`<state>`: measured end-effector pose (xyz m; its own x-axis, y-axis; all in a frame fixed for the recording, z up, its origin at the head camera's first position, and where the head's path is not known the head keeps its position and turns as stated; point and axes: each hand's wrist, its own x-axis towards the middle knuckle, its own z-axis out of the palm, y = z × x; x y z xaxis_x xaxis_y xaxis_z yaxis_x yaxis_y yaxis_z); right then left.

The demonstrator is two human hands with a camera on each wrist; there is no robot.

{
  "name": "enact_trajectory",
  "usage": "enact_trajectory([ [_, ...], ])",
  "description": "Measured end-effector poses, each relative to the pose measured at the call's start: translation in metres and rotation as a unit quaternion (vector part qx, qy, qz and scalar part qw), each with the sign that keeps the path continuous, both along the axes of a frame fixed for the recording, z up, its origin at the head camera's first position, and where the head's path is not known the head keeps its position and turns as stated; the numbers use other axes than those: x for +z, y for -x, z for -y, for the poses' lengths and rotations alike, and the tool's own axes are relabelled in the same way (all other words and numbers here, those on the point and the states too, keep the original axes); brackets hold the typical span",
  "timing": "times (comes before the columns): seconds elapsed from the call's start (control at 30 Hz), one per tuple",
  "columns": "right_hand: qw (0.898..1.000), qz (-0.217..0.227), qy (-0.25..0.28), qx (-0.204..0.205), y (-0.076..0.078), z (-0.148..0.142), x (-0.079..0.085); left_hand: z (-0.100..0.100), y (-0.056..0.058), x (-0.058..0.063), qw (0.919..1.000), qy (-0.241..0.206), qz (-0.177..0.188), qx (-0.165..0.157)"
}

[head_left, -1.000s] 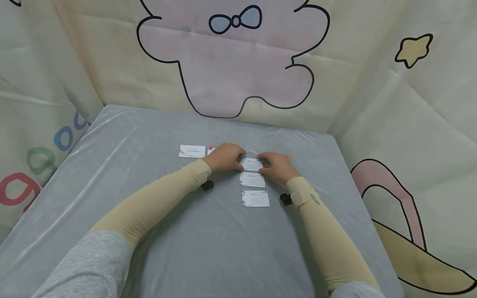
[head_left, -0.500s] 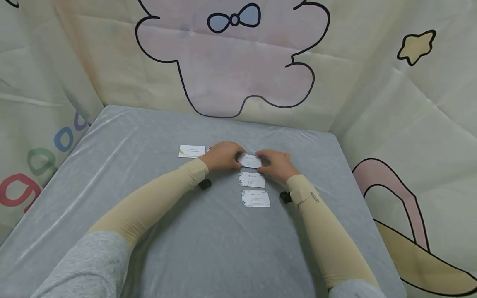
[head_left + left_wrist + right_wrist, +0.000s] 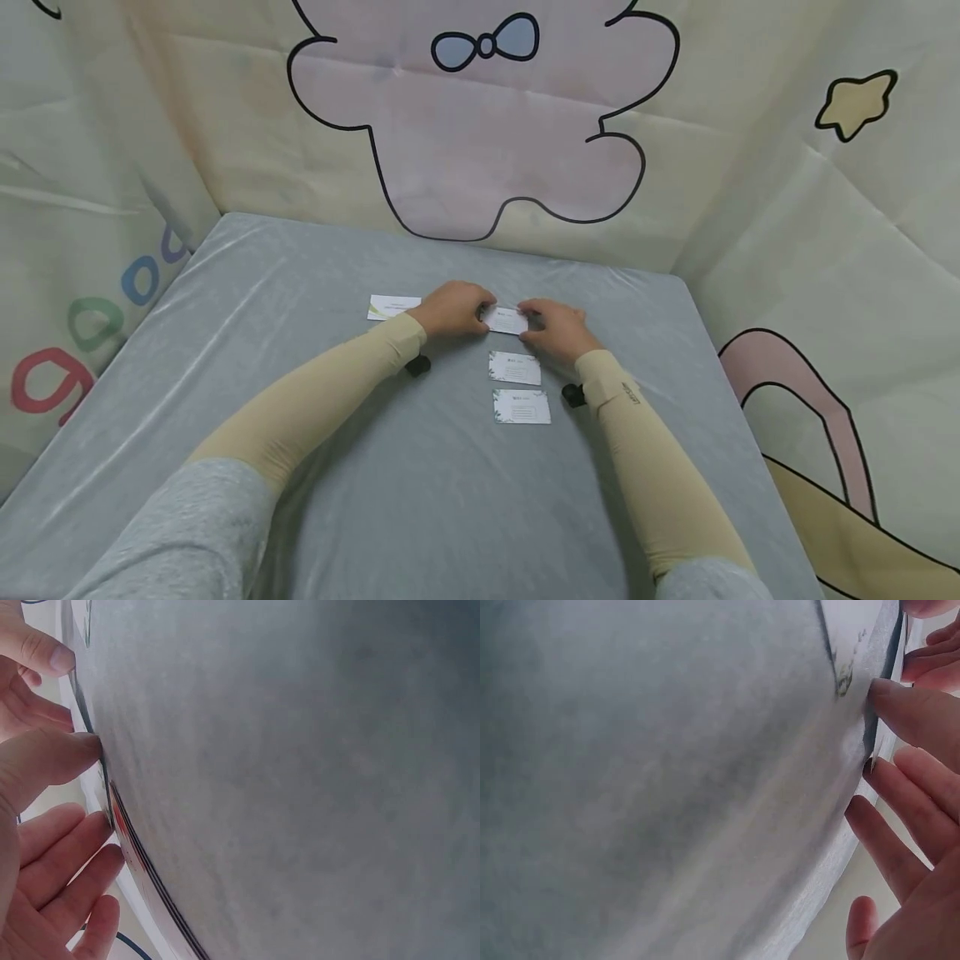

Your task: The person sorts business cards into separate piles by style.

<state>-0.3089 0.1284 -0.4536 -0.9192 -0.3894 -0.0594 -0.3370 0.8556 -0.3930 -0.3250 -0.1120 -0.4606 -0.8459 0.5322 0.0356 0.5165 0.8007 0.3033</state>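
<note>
A white printed business card (image 3: pixel 506 321) is held between both hands at the top of a column. My left hand (image 3: pixel 453 309) pinches its left end between thumb and fingers. At the opposite end my right hand (image 3: pixel 559 328) pinches the card the same way. Below it lie two similar business cards with leafy corners, a nearer one (image 3: pixel 522 407) and a middle one (image 3: pixel 514 367). In the left wrist view, a small stack of cards with red print (image 3: pixel 129 836) lies beside the left fingertips; the left hand hides it in the head view.
Another white business card (image 3: pixel 392 307) with a yellow-green curve lies left of the left hand, partly covered by the wrist. A grey cloth (image 3: pixel 420 500) covers the table. Printed curtains (image 3: pixel 510 150) stand close behind and at both sides.
The pinched card has moved away from the middle card, toward the table's far edge, and the gap between them has widened. Both hands moved slightly with it. The other cards stay put.
</note>
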Motion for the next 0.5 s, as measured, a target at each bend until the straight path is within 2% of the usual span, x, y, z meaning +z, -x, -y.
enact_trajectory([
  [0.13, 1.000, -0.005, -0.010, -0.002, -0.006, -0.006, 0.000, -0.002, -0.007, 0.005, 1.0000, -0.006, 0.007, -0.002],
  [0.27, 1.000, -0.011, -0.007, 0.004, -0.019, -0.013, 0.003, -0.002, -0.019, 0.011, 0.9999, -0.007, -0.002, -0.011],
  [0.5, 0.999, -0.021, 0.000, 0.027, -0.050, -0.028, 0.001, -0.003, -0.053, 0.015, 0.9986, -0.008, -0.001, -0.053],
])
